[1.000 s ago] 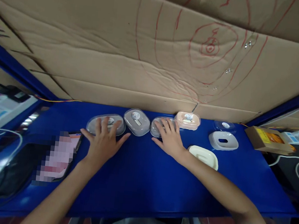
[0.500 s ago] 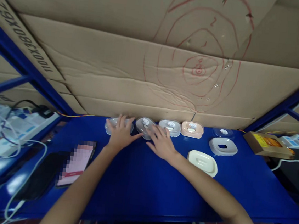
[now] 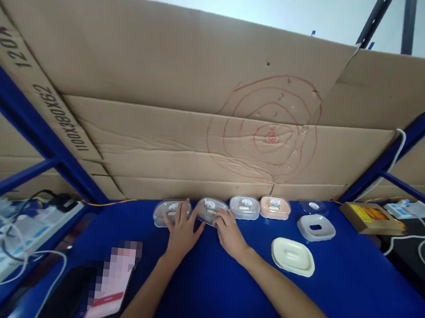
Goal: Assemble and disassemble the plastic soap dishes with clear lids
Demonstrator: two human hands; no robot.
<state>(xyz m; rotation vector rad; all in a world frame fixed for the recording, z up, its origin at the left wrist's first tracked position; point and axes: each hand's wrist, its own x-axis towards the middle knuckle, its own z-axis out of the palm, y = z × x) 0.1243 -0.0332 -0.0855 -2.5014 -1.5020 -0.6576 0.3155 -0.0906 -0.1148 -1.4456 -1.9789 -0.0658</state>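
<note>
Along the back of the blue table stand lidded oval boxes: a clear-lidded box at the far left, a greyish box, a white box and a pink box. My left hand has its fingers spread, the tips on the leftmost box and near the greyish one. My right hand has bent fingers touching the right front edge of the greyish box, not wrapped round it. To the right lie a cream dish, a white piece with an oval hole and a clear lid.
A cardboard wall with red rings rises behind the blue table. A phone lies at the left, beside a power strip with cables. At the right is a brown box.
The view has tilted up. My left hand has shifted right on the leftmost box, uncovering more of its lid. My right hand's fingers have drawn closer together at the greyish box.
</note>
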